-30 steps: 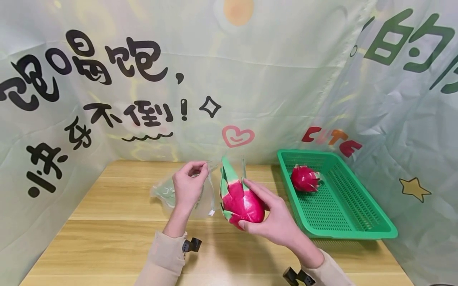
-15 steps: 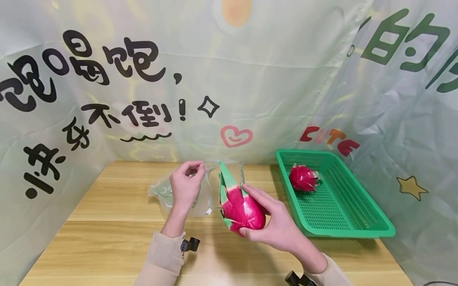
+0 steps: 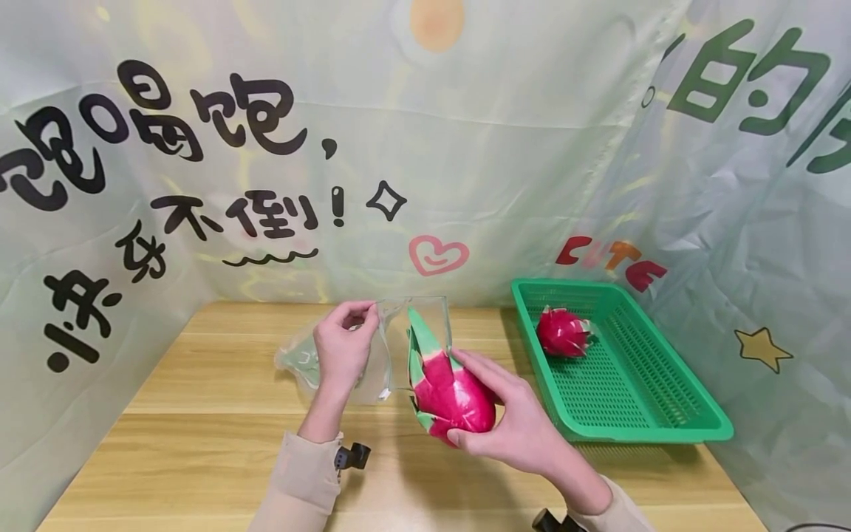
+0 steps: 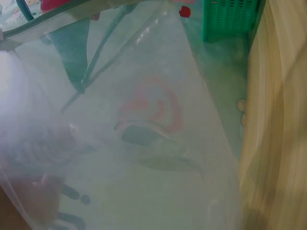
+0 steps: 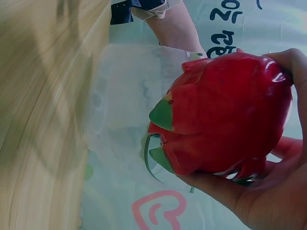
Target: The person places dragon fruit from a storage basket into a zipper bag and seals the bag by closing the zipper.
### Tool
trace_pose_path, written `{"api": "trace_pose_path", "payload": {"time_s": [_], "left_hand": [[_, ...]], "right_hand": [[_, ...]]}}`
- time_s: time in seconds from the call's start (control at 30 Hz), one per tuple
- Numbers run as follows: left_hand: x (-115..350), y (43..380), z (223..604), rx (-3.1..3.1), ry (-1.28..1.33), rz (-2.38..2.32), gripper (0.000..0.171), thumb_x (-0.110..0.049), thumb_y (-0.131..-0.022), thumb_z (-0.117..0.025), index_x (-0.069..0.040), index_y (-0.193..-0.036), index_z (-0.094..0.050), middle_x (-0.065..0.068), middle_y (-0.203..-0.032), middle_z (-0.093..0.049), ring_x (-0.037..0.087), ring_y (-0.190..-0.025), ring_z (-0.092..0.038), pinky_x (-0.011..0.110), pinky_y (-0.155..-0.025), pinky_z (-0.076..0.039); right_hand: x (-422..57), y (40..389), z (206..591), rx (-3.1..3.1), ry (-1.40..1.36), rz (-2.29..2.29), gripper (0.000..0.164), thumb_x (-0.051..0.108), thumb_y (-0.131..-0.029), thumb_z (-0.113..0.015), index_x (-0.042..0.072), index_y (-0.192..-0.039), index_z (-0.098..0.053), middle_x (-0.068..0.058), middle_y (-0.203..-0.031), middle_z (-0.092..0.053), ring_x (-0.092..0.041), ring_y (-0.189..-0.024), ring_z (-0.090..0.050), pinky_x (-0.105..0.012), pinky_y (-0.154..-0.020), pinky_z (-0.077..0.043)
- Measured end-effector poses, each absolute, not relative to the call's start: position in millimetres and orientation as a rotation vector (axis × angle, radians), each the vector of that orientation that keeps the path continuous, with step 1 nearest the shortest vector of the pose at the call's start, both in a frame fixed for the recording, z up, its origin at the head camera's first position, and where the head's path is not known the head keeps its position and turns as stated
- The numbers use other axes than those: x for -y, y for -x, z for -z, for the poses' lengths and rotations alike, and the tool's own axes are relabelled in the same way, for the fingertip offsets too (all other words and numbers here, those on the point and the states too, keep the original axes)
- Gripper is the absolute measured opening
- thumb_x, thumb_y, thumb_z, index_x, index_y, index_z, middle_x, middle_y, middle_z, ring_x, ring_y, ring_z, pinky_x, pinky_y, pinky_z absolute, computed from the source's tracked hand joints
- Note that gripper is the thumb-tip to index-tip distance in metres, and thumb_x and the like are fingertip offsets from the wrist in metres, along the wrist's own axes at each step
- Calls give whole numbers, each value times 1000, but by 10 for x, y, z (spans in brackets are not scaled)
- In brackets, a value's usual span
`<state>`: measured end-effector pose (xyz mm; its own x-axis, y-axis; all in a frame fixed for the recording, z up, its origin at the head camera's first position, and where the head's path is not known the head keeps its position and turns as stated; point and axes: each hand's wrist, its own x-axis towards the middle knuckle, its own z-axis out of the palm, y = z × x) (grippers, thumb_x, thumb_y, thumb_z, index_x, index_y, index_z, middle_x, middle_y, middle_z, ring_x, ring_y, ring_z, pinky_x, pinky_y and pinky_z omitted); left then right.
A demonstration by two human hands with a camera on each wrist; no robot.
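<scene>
My right hand (image 3: 515, 414) grips a pink dragon fruit (image 3: 459, 399) with green leaf tips, thumb below and fingers over its far side. The leafy end points away toward a translucent zip bag (image 3: 379, 362). My left hand (image 3: 342, 343) pinches the bag's top edge between thumb and fingers. The bag's mouth stands spread, its rim line passing behind the fruit's green tips. In the right wrist view the dragon fruit (image 5: 225, 115) overlaps the bag (image 5: 124, 86). The bag (image 4: 158, 187) fills most of the left wrist view, where the left hand's grip is hidden.
A green plastic basket (image 3: 665, 432) stands on the right of the wooden table (image 3: 199, 458), with a second dragon fruit (image 3: 564, 332) at its left side. Printed cloth (image 3: 505, 170) walls in the table at the back and both sides.
My right hand has drawn the dragon fruit slightly down and toward me, so more of the bag's rim shows above it. My left hand keeps its pinch with hardly any movement.
</scene>
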<state>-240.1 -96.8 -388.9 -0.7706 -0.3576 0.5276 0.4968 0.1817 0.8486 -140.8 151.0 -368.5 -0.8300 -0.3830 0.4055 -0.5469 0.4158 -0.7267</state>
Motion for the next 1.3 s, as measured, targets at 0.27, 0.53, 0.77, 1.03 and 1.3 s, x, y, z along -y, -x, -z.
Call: {"api": "trace_pose_path", "payload": {"time_s": [0.27, 0.53, 0.77, 1.03, 1.3], "left_hand": [[964, 2403, 3896, 1829, 288, 1742, 7, 3, -89, -77, 2, -95, -79, 17, -87, -74, 11, -77, -70, 22, -71, -63], [938, 2384, 3893, 1882, 368, 1737, 7, 4, -89, -78, 2, -96, -78, 16, -86, -74, 13, -77, -71, 25, -73, -64], [905, 2358, 3879, 1914, 386, 1767, 8, 6, -88, -77, 2, -95, -78, 14, -84, -73, 14, -74, -69, 25, -71, -64], [850, 2342, 3859, 2037, 352, 1736, 7, -5, -89, -80, -4, -96, -80, 7, -82, -74, 16, -72, -69, 21, -67, -59], [854, 2310, 3858, 2072, 359, 1844, 8, -4, -90, -79, -1, -97, -79, 8, -81, -73, 14, -71, -70, 24, -66, -62]], "right_hand": [[-1514, 1493, 3657, 2491, -792, -1501, 83, 19, -77, -89, 17, -152, -54, -10, -146, -57, -31, -114, -63, -29, -78, -64], [-1497, 1617, 3636, 2571, -634, -1603, 81, 22, -80, -87, 19, -154, -52, -19, -143, -56, -33, -109, -63, -31, -74, -65], [-1412, 1737, 3646, 2593, -478, -1566, 84, 21, -79, -87, 25, -154, -52, -14, -135, -60, -35, -116, -58, -36, -77, -65], [-1302, 1908, 3711, 2558, -388, -1564, 80, 22, -82, -86, 19, -154, -52, -16, -136, -62, -35, -116, -60, -43, -81, -65], [-1226, 2023, 3780, 2550, -296, -1575, 78, 25, -83, -85, 18, -153, -53, -16, -135, -63, -34, -114, -62, -43, -81, -65]]}}
